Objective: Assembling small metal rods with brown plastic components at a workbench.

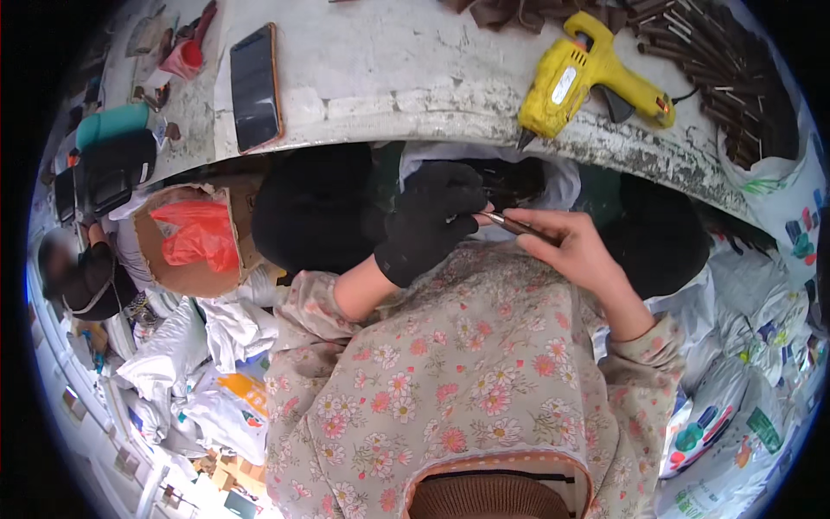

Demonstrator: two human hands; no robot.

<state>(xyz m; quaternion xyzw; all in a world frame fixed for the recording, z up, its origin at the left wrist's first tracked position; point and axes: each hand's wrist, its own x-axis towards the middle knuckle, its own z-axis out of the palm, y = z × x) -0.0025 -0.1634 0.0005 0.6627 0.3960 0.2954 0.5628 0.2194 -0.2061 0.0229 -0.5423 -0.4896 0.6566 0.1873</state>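
Note:
My right hand (575,246) is bare and grips a slim dark brown stick (525,228) with a shiny metal-looking end. In a black glove with bare fingertips, my left hand (437,216) pinches that shiny end. The two hands meet in front of my chest, above my lap and below the table's near edge. Behind my left hand, a white-rimmed bag (564,183) with dark contents hangs between my knees, partly hidden.
On the worn white table (389,86) lie a yellow glue gun (575,78) and a phone (256,86). Many similar brown sticks (705,65) fill a bag at right. A cardboard box (151,251) holds a red plastic bag (194,233). Another person (91,272) sits at far left.

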